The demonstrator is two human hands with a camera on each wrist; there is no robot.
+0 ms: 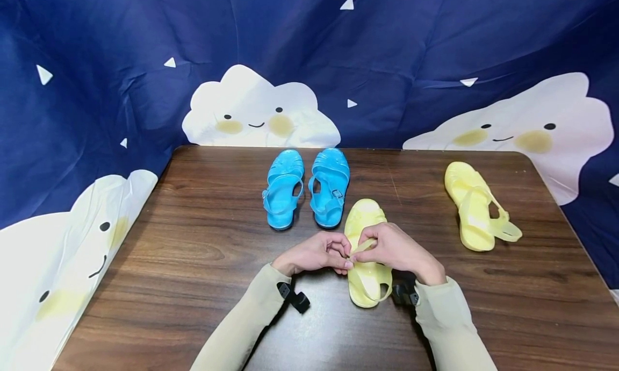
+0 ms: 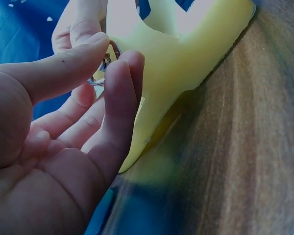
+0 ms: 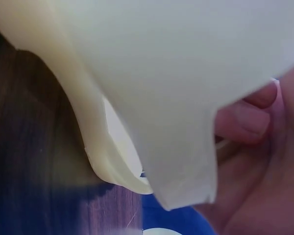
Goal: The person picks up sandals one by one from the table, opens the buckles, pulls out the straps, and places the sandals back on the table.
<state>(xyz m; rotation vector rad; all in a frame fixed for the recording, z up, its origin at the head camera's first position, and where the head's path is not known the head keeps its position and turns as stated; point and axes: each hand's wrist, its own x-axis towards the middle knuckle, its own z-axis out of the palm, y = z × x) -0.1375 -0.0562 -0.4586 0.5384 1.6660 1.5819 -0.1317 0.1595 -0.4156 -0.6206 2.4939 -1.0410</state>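
A yellow sandal (image 1: pixel 365 214) lies on the table between both hands, toe pointing away from me. Its metal buckle (image 2: pixel 107 63) shows in the left wrist view, between the thumb and forefinger of my left hand (image 1: pixel 319 252), which pinches it at the shoe's left side. Coming from the other side, my right hand (image 1: pixel 394 247) pinches the sandal's strap (image 1: pixel 364 246) close to the buckle. In the right wrist view the pale sandal side (image 3: pixel 152 63) fills most of the picture and covers part of the right hand; the strap end at the buckle is hidden there.
Two blue sandals (image 1: pixel 285 168) (image 1: pixel 333 164) stand side by side beyond my left hand. Another yellow sandal (image 1: pixel 461 178) lies at the right, its strap sticking out sideways. The brown wooden table (image 1: pixel 203 231) ends at a blue cloud-patterned cloth (image 1: pixel 290 32).
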